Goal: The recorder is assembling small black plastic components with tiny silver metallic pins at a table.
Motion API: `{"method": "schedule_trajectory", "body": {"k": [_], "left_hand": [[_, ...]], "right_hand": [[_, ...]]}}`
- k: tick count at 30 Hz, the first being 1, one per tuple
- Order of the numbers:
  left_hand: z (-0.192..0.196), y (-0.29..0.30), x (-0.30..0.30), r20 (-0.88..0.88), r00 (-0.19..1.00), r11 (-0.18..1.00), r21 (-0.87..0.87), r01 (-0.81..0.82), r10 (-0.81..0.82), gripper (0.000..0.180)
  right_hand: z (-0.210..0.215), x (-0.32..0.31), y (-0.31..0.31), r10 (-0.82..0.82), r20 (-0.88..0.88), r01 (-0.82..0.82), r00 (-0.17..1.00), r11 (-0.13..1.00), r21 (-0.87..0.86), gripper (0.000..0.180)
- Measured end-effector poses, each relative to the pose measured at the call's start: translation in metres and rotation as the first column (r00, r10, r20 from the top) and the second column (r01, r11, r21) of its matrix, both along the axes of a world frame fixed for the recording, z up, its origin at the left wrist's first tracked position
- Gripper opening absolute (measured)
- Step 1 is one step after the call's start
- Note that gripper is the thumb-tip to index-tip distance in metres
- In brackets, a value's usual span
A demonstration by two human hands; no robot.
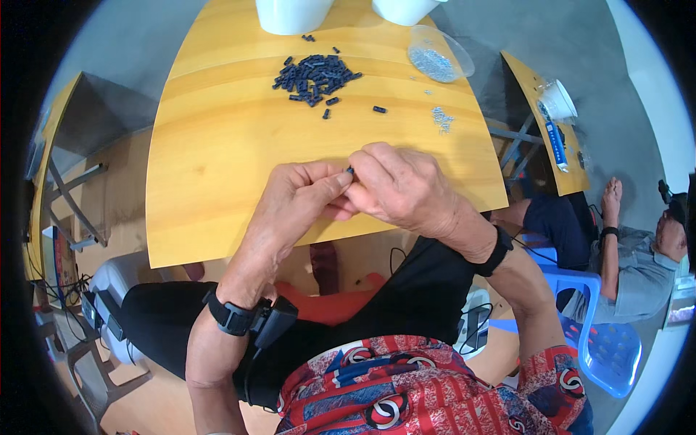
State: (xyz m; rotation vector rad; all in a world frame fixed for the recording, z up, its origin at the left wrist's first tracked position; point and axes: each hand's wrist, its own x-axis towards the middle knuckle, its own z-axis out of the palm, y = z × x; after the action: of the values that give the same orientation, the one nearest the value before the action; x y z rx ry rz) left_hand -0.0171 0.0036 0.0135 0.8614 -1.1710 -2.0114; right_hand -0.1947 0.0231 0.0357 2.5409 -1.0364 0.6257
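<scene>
My left hand (pixel 301 194) and my right hand (pixel 401 183) meet just above the near part of the table. A small black plastic piece (pixel 350 170) shows at the tip of my left thumb, pinched there. The fingers of my right hand are closed against it from the other side; whatever they grip is hidden. Beyond the hands lies a heap of similar black pieces (pixel 315 76), with a single black piece (pixel 379 109) apart from it. To the right is a little scatter of tiny silvery metal parts (pixel 442 119).
A clear round dish (pixel 464 64) of metal parts stands at the far right of the wooden table (pixel 217 159). Two white buckets (pixel 293 14) are at the back edge. At right, a person (pixel 634 268) sits near a blue plastic stool (pixel 609 355) and another table (pixel 525 80).
</scene>
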Motion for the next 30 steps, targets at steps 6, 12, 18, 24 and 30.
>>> {"method": "schedule_trajectory", "body": {"k": [6,12,18,24,30], "left_hand": [[-0.009,0.001,-0.002,0.025,1.0,0.998,-0.061,-0.012,0.014,0.021],[-0.006,0.004,-0.005,0.054,0.999,0.992,-0.13,0.001,0.006,0.02],[-0.004,0.004,-0.006,0.14,0.99,0.987,-0.16,0.03,-0.007,0.02],[-0.005,0.002,-0.008,0.144,0.989,0.986,-0.164,0.017,0.007,0.021],[-0.001,0.002,-0.007,0.105,0.994,0.991,-0.136,0.001,0.014,0.02]], "right_hand": [[-0.007,0.0,0.002,-0.031,0.062,0.03,0.998,0.999,0.016,0.025],[0.0,0.0,0.008,-0.009,-0.09,0.015,0.996,0.998,0.067,0.03],[-0.005,0.001,0.013,-0.031,-0.106,0.044,0.994,0.992,0.117,0.036],[-0.011,0.002,0.012,-0.091,0.068,0.083,0.993,0.99,0.117,0.027],[-0.017,-0.002,0.007,-0.097,0.151,0.086,0.984,0.993,0.081,0.021]]}}
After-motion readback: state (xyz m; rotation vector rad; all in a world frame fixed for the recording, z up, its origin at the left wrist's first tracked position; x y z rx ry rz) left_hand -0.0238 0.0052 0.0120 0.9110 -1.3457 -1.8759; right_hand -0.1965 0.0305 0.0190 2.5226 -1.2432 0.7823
